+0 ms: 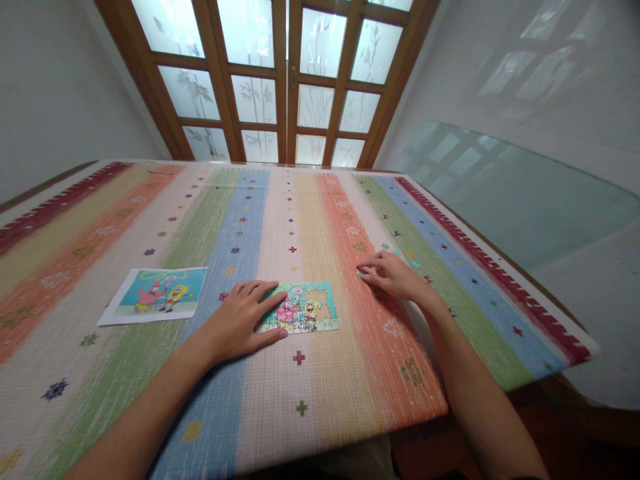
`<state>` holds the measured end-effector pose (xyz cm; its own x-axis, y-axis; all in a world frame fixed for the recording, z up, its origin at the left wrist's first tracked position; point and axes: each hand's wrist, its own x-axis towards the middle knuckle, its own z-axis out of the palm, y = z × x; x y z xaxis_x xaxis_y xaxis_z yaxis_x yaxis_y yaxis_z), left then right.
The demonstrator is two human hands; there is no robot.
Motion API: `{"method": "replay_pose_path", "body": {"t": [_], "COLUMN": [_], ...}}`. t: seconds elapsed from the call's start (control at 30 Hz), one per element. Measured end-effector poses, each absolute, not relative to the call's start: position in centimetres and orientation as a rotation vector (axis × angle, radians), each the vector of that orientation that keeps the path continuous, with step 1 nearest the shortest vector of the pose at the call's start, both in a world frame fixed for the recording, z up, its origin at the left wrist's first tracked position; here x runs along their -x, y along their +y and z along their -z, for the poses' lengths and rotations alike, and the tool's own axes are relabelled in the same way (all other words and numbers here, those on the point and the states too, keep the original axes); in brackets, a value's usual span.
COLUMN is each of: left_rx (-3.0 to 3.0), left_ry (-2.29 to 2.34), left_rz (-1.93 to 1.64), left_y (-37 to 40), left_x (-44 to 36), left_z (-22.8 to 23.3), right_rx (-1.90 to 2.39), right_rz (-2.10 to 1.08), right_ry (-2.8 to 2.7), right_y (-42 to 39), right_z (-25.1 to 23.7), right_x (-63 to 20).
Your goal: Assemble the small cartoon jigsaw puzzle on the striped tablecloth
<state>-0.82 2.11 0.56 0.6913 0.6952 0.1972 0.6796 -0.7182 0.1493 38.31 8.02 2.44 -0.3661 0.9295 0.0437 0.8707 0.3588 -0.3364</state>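
Jigsaw puzzle [301, 312], part-filled, bare patch [323, 299] toward upper right: laid on striped tablecloth [320, 233], its left side steadied by the left hand [237, 323], fingers spread. Puzzle piece [361, 273]: apparently pinched in the right hand [393, 275], right of the puzzle. Step, as judged: piece selected. Next: alignment with the bare patch seemingly called for.

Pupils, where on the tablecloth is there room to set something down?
Free: striped tablecloth from the jigsaw puzzle toward the glazed doors, and between puzzle and near edge. Crowded: the puzzle, partly under the left hand, and around the right hand, with loose puzzle pieces beyond. A printed picture lies left.
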Motion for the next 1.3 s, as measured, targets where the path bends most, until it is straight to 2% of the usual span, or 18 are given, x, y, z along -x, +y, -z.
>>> {"method": "replay_pose_path", "body": {"t": [0.33, 0.7, 0.93, 1.3], "left_rx": [-2.834, -2.806, -2.807, -2.777], "left_ry": [1.139, 1.144, 1.144, 1.140], "left_rz": [-0.379, -0.395, -0.401, -0.420], "left_y": [2.1, 2.1, 2.1, 2.0], "left_x": [0.8, 0.7, 0.8, 0.7], "left_z": [-0.6, -0.7, -0.6, -0.8], "right_rx": [1.586, 1.402, 1.246, 1.274], "right_rz": [-0.444, -0.966, -1.371, -1.242], "right_ry": [-2.355, -2.160, -2.000, -2.104], "right_y": [7.9, 6.2, 4.9, 3.3], "right_z": [-2.8, -4.2, -3.5, -2.7], "right_x": [-37.6, -34.6, -32.0, -29.1]}}
